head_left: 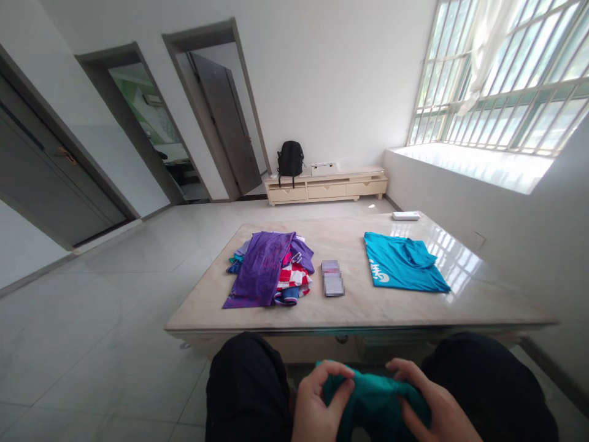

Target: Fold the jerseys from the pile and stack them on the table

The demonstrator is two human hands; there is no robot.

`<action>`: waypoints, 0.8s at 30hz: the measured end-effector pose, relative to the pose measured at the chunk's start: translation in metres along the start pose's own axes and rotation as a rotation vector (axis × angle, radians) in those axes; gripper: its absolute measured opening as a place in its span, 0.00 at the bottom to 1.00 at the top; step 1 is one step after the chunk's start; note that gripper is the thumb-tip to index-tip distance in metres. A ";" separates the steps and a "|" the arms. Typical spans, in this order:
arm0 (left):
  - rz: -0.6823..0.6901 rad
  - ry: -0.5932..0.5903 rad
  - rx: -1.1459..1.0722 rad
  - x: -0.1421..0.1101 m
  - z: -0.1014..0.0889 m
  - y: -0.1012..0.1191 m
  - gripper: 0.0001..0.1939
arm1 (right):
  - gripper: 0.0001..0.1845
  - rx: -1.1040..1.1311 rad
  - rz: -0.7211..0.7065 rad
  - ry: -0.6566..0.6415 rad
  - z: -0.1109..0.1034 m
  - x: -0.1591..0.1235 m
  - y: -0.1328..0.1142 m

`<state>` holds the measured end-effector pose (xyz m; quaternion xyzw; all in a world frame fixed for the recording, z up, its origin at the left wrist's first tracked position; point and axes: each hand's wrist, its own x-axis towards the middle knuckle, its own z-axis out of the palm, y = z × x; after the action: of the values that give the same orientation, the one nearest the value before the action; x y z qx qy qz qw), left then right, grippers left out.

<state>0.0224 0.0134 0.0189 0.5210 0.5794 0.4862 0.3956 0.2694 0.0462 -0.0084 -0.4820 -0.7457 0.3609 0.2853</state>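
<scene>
My left hand (pixel 317 402) and my right hand (pixel 430 402) both grip a bunched teal garment (pixel 375 399) low between my knees, in front of the table's near edge. Fingers of each hand are curled into the cloth. On the marble table (pixel 368 307) lies a pile of clothes (pixel 271 267) with a purple garment on top and a red-and-white checked one beneath, left of centre. A blue T-shirt (pixel 400 264) is spread flat at the right. A small flat blurred object (pixel 332 277) lies between them.
A white device (pixel 405 215) sits at the table's far right corner. A low cream cabinet (pixel 326 184) with a black backpack (pixel 290 158) stands against the back wall. Doors are at the left, a barred window at the right. My dark-trousered knees flank the hands.
</scene>
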 end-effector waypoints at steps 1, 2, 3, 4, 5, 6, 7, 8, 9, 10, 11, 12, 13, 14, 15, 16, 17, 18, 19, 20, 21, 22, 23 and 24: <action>-0.003 0.006 -0.007 0.000 0.001 0.001 0.09 | 0.25 -0.001 -0.007 -0.011 0.001 -0.001 -0.001; -0.001 0.015 -0.013 0.000 0.001 0.002 0.09 | 0.27 0.000 -0.012 -0.021 0.001 -0.001 -0.003; 0.004 0.024 -0.016 0.000 0.002 0.004 0.09 | 0.28 0.004 -0.017 -0.038 0.002 -0.001 -0.005; 0.012 0.029 -0.018 0.000 0.002 0.005 0.08 | 0.26 0.011 -0.023 -0.067 0.002 -0.001 -0.008; 0.018 0.031 -0.018 0.001 0.002 0.007 0.08 | 0.23 0.020 -0.029 -0.102 0.001 0.001 -0.011; 0.022 0.028 -0.017 0.001 0.001 0.008 0.07 | 0.18 0.028 -0.031 -0.137 0.000 0.003 -0.015; 0.022 0.022 -0.010 0.002 0.000 0.010 0.07 | 0.15 0.036 -0.032 -0.168 -0.001 0.006 -0.018; 0.019 0.009 0.001 0.003 -0.002 0.011 0.07 | 0.13 0.041 -0.034 -0.185 -0.003 0.009 -0.020; 0.014 -0.006 0.018 0.005 -0.003 0.012 0.06 | 0.12 0.042 -0.037 -0.187 -0.005 0.011 -0.022; 0.011 -0.024 0.037 0.006 -0.005 0.013 0.06 | 0.11 0.037 -0.039 -0.176 -0.007 0.014 -0.023; 0.009 -0.044 0.053 0.007 -0.007 0.014 0.07 | 0.11 0.026 -0.040 -0.162 -0.010 0.016 -0.023; 0.008 -0.065 0.066 0.008 -0.008 0.014 0.07 | 0.10 0.010 -0.039 -0.150 -0.012 0.017 -0.022; 0.005 -0.082 0.074 0.008 -0.009 0.015 0.08 | 0.10 -0.008 -0.036 -0.145 -0.014 0.017 -0.022; 0.001 -0.094 0.078 0.009 -0.009 0.015 0.09 | 0.11 -0.024 -0.031 -0.145 -0.016 0.017 -0.021; -0.006 -0.102 0.080 0.009 -0.009 0.015 0.09 | 0.11 -0.035 -0.025 -0.150 -0.017 0.017 -0.021; -0.012 -0.109 0.082 0.008 -0.008 0.014 0.09 | 0.11 -0.039 -0.021 -0.158 -0.017 0.017 -0.021; -0.018 -0.112 0.084 0.008 -0.008 0.013 0.09 | 0.11 -0.040 -0.018 -0.167 -0.017 0.016 -0.020; -0.022 -0.115 0.085 0.007 -0.007 0.012 0.09 | 0.11 -0.039 -0.016 -0.178 -0.016 0.015 -0.020; -0.026 -0.116 0.086 0.007 -0.006 0.010 0.09 | 0.10 -0.040 -0.013 -0.189 -0.014 0.014 -0.019; -0.030 -0.117 0.087 0.007 -0.006 0.009 0.10 | 0.10 -0.043 -0.008 -0.199 -0.013 0.014 -0.019; -0.034 -0.118 0.088 0.007 -0.005 0.007 0.10 | 0.10 -0.046 -0.003 -0.207 -0.012 0.013 -0.018; -0.037 -0.121 0.088 0.007 -0.005 0.006 0.10 | 0.09 -0.048 0.001 -0.211 -0.011 0.012 -0.017; -0.036 -0.123 0.090 0.008 -0.005 0.005 0.10 | 0.09 -0.047 0.004 -0.213 -0.010 0.012 -0.016; -0.034 -0.126 0.093 0.008 -0.005 0.004 0.10 | 0.09 -0.042 0.004 -0.214 -0.010 0.012 -0.016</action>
<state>0.0171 0.0204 0.0246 0.5586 0.5838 0.4183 0.4150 0.2641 0.0555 0.0111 -0.4482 -0.7782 0.3952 0.1931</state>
